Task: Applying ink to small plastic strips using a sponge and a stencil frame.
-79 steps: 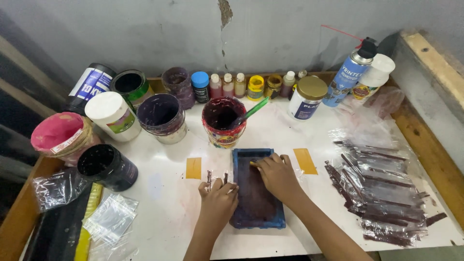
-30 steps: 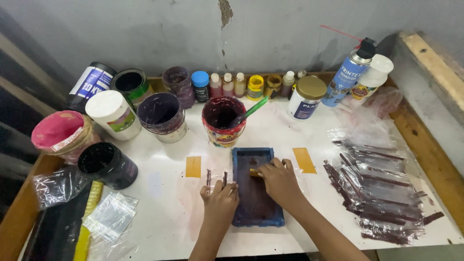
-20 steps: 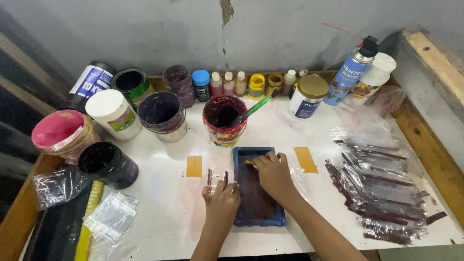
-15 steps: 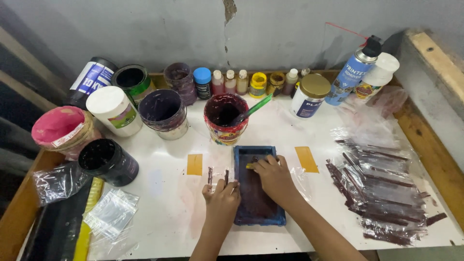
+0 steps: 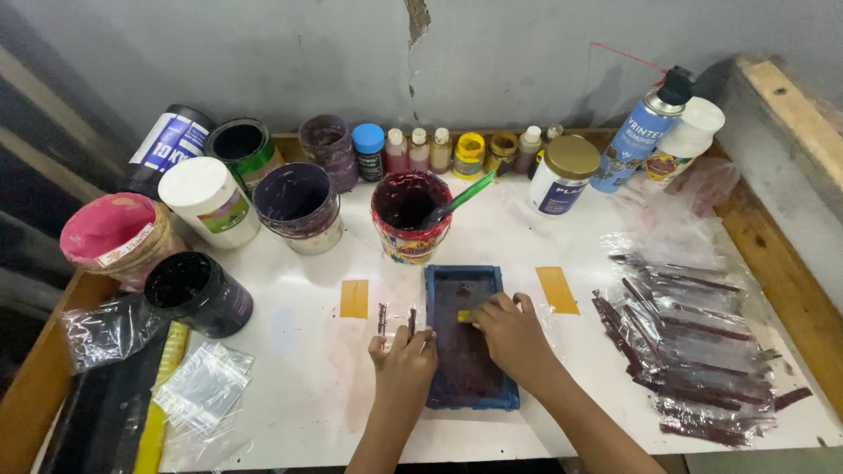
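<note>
The right hand (image 5: 514,338) has its grip pressed together on a small yellow pad (image 5: 464,315), fingertips pinching it down against the dark inner face of the blue frame (image 5: 464,337). The left hand (image 5: 403,367) rests curled on the frame's left edge; whether its grip actually clamps the edge I cannot tell, since the fingers fold under out of sight. The frame lies flat on the white counter (image 5: 299,386), near its front edge, between two orange tape patches (image 5: 354,298). Both forearms are cut off by the bottom of the view. Just behind the frame stands a red pot (image 5: 411,215) of dark paint with a green stick (image 5: 461,198) leaning in it. To the right, streaked plastic sleeves (image 5: 685,342) lie overlapped, their count hard to make out. At the left, clear bags (image 5: 200,386) lie beside a black pot (image 5: 197,294); the lower left corner is too dark to read.
</note>
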